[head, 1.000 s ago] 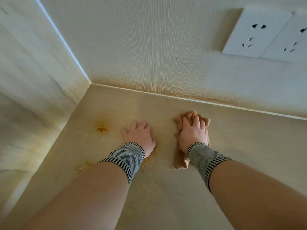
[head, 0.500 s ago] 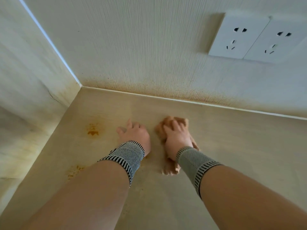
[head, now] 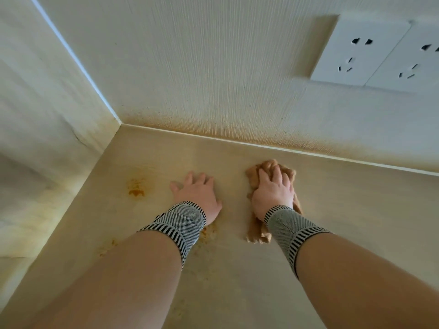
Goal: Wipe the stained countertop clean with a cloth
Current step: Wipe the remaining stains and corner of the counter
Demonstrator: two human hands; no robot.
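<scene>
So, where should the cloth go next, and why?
Probably sweep the cloth left. The right hand presses it near the back wall, while the orange stain sits unwiped beyond the left hand, which lies flat on the countertop and would need to lift.

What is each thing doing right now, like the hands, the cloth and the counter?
left hand: flat on the countertop, fingers spread, holding nothing.
right hand: pressing down on the cloth.
cloth: crumpled, brown, lying under the right hand.
countertop: not clean yet, orange stains left.
orange stain: unwiped, left of the left hand.
wall sockets: nothing plugged in.
</scene>
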